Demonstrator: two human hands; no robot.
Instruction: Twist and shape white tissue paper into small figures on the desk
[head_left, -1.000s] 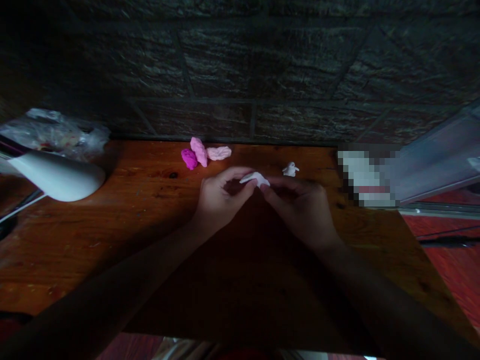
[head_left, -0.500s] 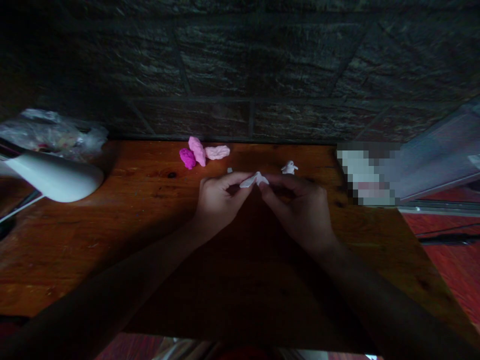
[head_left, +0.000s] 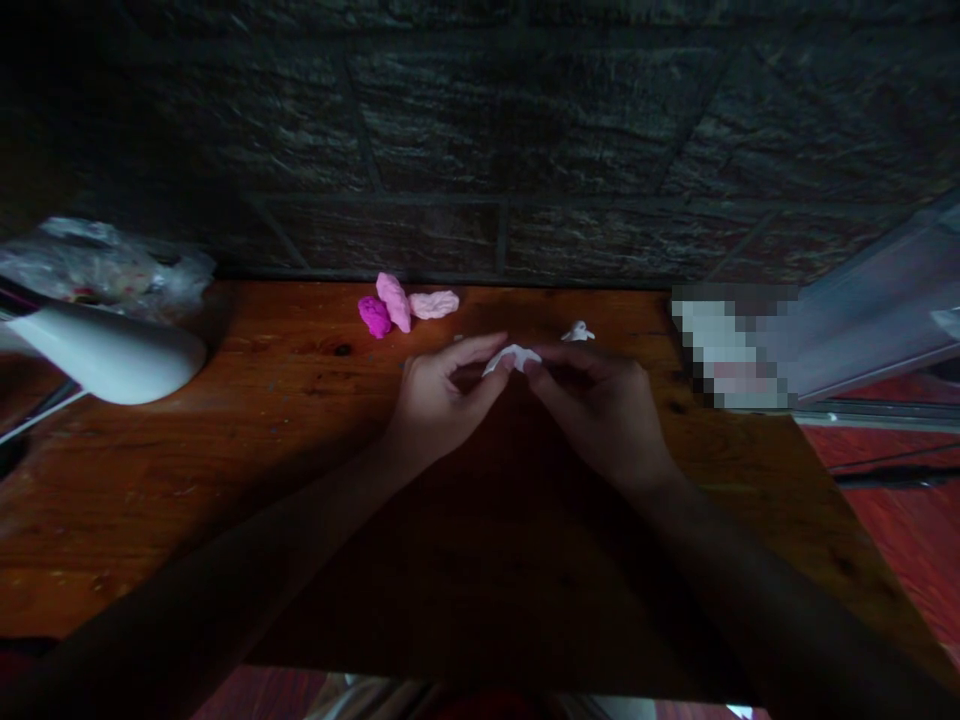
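Note:
A thin, flattened piece of white modelling clay (head_left: 523,356) is pinched between my two hands over the table. My left hand (head_left: 446,395) has its thumb and fingers closed on the left part of the piece. On its right part, my right hand (head_left: 607,415) presses with thumb and forefinger. Just beyond my right hand stands a small white clay figure (head_left: 577,331). Farther back on the left lie a magenta lump of clay (head_left: 374,316), a pink lump (head_left: 394,301) and a pale pink lump (head_left: 435,304), touching one another.
A white lamp-like object (head_left: 112,355) and a crumpled clear plastic bag (head_left: 112,265) are on the left. Behind the wooden table (head_left: 300,400) rises a dark stone-tiled wall (head_left: 435,150). A blurred-out box-shaped item (head_left: 731,350) lies at the right, beside a greyish panel (head_left: 877,300).
My left thumb has moved right and up onto the white clay, whose outline is now more arched. Both hands stay in nearly the same place.

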